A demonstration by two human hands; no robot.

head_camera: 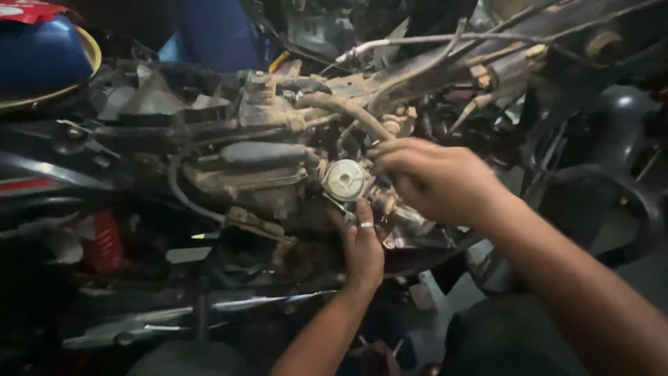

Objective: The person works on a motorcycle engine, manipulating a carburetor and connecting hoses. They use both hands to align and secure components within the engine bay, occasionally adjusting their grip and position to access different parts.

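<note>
A stripped motorcycle fills the view, with a dusty frame and engine parts exposed. In the middle sits a metal carburettor with a round silver cap. My left hand, with a ring on one finger, reaches up from below and touches the underside of the carburettor; whether it grips anything there is hidden. My right hand comes in from the right with its fingers curled on the right side of the carburettor. What lies under those fingers is hidden.
A black air box and a curved rubber hose lie left of the carburettor. A red shock spring stands at the far left. Blue bodywork sits top left. Cables run along the frame above. A dark tyre is at the right.
</note>
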